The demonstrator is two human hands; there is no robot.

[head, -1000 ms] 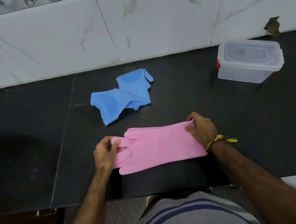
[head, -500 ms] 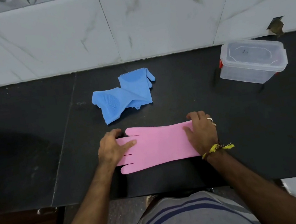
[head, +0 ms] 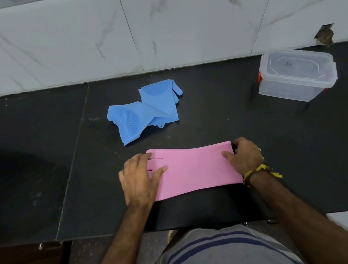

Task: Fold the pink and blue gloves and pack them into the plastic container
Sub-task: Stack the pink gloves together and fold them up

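Pressing flat on the finger end of the pink gloves [head: 195,169] with the left hand [head: 140,178], fingers straight and spread, thumb laid across the pink surface. Gripping the cuff end with the right hand [head: 243,156], thumb on top and fingers curled over the far right edge. Lying stretched out sideways on the dark tabletop [head: 303,148] near its front edge, between the two hands. Sitting further back and apart, toward the wall: the blue gloves [head: 143,111], loosely crumpled, ribbed palm patches facing up, fingertips pointing right. Standing well off to the right at the back of the tabletop: the clear plastic container [head: 296,75], lid on, red clip showing at its left side. Wearing a yellow thread band [head: 260,171] on the right wrist. Backing the tabletop: pale marble-look wall tiles [head: 176,20].
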